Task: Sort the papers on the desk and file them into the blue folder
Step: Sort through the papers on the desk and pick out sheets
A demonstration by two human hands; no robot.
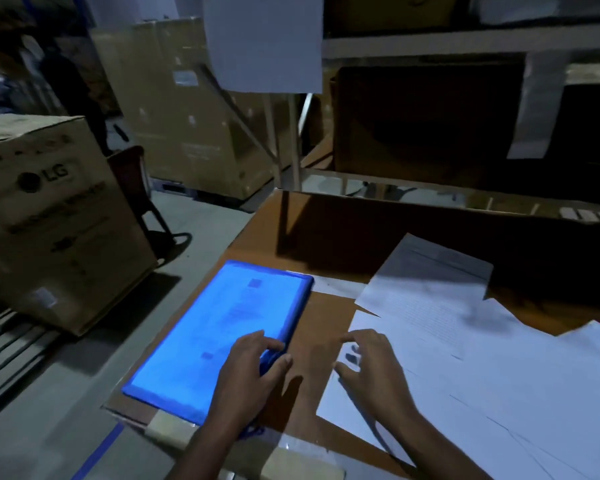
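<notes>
- Big brown desk (329, 317) fills the near right of the scene, a cardboard-like top with tape strips along its near edge.
- Far side, a metal shelf rack (465, 43) stands behind the desk, dark boxes on it and a white sheet (264, 43) hanging at the top.
- Over on the left, a large LG carton (56, 216) sits on the floor, and taller cartons (187, 109) stand further back.
- Spread of white papers (482, 358) covers the right half of the desk, loose and overlapping, some skewed, running off the right edge of view.
- There's the blue folder (222, 334), lying flat and closed on the desk's near left corner, just left of the papers, with bare desk between them; printed sheets show faintly through its cover.
- Left hand (253, 372) is down on the folder's right edge, fingers curled over the rim and thumb out on the desk side: it grips that edge.
- Right hand (371, 365) rests on the nearest sheet at the pile's left edge, fingers spread and lightly bent, fingertips touching paper, holding nothing.
</notes>
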